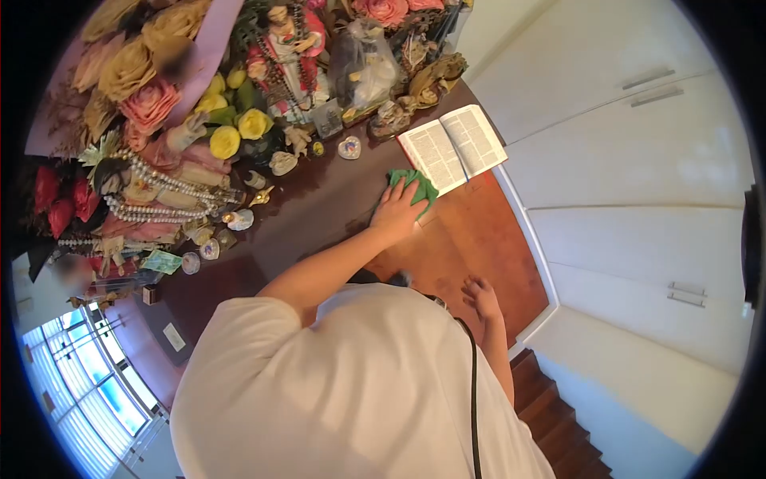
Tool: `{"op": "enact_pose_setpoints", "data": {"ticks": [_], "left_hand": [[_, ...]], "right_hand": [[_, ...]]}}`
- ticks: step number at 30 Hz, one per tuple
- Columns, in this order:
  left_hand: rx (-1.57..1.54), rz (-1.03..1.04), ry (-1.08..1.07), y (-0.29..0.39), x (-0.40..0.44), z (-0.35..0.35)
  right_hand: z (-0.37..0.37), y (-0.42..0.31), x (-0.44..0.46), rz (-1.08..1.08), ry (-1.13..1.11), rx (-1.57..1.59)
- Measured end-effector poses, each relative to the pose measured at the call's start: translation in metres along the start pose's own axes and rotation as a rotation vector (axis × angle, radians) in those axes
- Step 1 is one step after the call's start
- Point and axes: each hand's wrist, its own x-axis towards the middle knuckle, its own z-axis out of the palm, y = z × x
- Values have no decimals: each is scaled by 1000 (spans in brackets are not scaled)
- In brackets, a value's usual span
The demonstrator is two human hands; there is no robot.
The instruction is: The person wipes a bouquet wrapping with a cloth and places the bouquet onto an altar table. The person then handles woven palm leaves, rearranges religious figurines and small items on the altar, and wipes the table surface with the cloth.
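Observation:
My left hand (396, 211) lies on a crumpled green cloth (415, 184), pressing it against the dark wooden tabletop (327, 195). The cloth is close to the near-left corner of an open book (455, 146), whose printed pages face up with a blue ribbon down the middle. Off the table on the right, my right hand (481, 297) hangs over the wooden floor with its fingers apart and nothing in it.
Religious statues (287, 56), artificial flowers (132, 76), beads (159, 195) and small trinkets (349, 148) crowd the back and left of the table. White cabinets (630, 160) stand at right. Brown stairs (550, 411) descend at lower right. A window (88, 375) is at lower left.

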Motion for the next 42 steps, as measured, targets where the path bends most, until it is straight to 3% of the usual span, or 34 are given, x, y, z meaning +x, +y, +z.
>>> {"op": "enact_pose_setpoints", "data": {"ticks": [5, 7, 8, 10, 11, 15, 20, 22, 27, 31, 33, 40, 42], "left_hand": [[-64, -138, -25, 1, -41, -27], [-35, -244, 0, 10, -67, -30], [-37, -356, 51, 15, -81, -30], [-27, -533, 188, 22, -119, -21], [-11, -596, 273, 25, -140, -13], [-56, -1042, 332, 77, -216, -4], [-135, -1327, 263, 139, -309, 40], [-196, -1472, 242, 170, -340, 59], [-247, -1639, 241, 214, -391, 113], [-371, -1713, 202, 212, -391, 92], [-300, -1593, 410, 197, -409, 103], [-333, -1393, 538, 146, -493, 118], [-713, -1507, 529, 137, -521, 118]], "right_hand": [[7, -90, 114, -158, -288, 98], [31, -137, 131, -242, -196, 84], [41, -153, 142, -248, -234, 72], [55, -178, 158, -390, -71, 39], [58, -188, 165, -377, -120, 77], [57, -189, 201, -391, -215, 382], [44, -178, 217, -246, -359, 621], [46, -183, 225, -308, -321, 663], [47, -187, 225, -387, -356, 548], [28, -172, 228, -405, -469, 572], [22, -161, 204, -418, -488, 596], [61, -79, 123, -330, -438, 686], [85, -46, 126, -290, -505, 720]]}}
